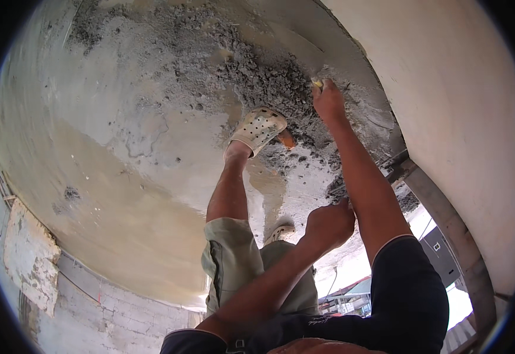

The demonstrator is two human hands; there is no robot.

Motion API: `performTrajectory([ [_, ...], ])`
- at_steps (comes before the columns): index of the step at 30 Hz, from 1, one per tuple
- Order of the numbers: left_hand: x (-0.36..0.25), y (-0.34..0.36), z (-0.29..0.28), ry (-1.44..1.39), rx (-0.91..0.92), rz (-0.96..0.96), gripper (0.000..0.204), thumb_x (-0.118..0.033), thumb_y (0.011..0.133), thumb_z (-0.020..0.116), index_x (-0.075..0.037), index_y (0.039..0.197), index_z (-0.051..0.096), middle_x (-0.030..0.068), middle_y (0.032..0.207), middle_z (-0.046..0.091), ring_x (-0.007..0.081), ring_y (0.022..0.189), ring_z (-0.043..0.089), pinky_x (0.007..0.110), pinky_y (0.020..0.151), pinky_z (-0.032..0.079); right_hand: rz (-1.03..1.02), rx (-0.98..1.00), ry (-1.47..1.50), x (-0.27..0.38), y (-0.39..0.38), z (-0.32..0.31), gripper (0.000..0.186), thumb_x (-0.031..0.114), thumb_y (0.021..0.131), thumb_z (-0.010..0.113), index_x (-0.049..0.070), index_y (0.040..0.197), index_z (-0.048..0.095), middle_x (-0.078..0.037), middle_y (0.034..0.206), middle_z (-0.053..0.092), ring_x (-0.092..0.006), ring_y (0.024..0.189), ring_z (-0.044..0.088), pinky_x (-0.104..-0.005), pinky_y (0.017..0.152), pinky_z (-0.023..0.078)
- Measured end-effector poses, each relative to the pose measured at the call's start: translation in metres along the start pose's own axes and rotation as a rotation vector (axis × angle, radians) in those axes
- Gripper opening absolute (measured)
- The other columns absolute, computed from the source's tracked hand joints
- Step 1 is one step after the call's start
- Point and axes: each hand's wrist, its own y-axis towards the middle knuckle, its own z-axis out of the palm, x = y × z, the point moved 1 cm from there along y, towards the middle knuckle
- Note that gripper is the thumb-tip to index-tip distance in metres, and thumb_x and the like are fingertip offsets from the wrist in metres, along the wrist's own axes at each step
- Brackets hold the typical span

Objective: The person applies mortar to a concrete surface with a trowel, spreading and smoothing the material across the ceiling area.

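Observation:
My right hand reaches out to a heap of wet grey mortar on the concrete floor. Its fingers are closed around a small yellowish object, of which only the tip shows. My left hand is curled into a fist lower down, near the edge of the mortar. I cannot tell whether anything is in it. My feet wear cream perforated clogs, one planted beside the heap and the other below it. A small orange thing lies by the upper clog.
A pale plastered wall rises on the right, with a dark metal frame at its foot. A grey block wall and a broken slab border the floor at the lower left. Roofs show beyond the floor's edge.

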Motion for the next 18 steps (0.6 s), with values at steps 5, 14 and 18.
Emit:
performTrajectory([
  [5,-0.005,-0.008,-0.038,-0.087,0.064,-0.033,0.037,-0.026,0.098,0.031,0.002,0.106,0.053,0.0224,0.079,0.067,0.0381,0.075,0.067,0.049,0.068,0.052,-0.014,0.149,-0.070,0.086,0.090,0.001,0.038,0.026,0.090,0.059,-0.006,0.109,0.055,-0.027,0.095,0.065,-0.0417,0.091,0.064,-0.0483,0.078,0.052],
  [14,-0.004,-0.001,-0.055,-0.238,0.094,-0.051,0.040,-0.029,0.096,0.035,0.001,0.114,0.053,0.0252,0.089,0.067,0.0385,0.085,0.067,0.048,0.075,0.052,0.069,0.082,-0.135,0.074,0.127,0.004,0.039,0.029,0.091,0.056,-0.005,0.109,0.053,-0.024,0.097,0.066,-0.0391,0.090,0.066,-0.0471,0.076,0.054],
  [18,-0.005,0.000,-0.056,-0.229,0.097,-0.048,0.038,-0.028,0.093,0.041,0.002,0.114,0.053,0.0233,0.085,0.067,0.0392,0.082,0.067,0.048,0.072,0.053,0.100,0.012,0.010,0.060,0.129,0.009,0.036,0.026,0.091,0.053,-0.005,0.108,0.055,-0.025,0.093,0.066,-0.0401,0.088,0.066,-0.0489,0.074,0.052],
])
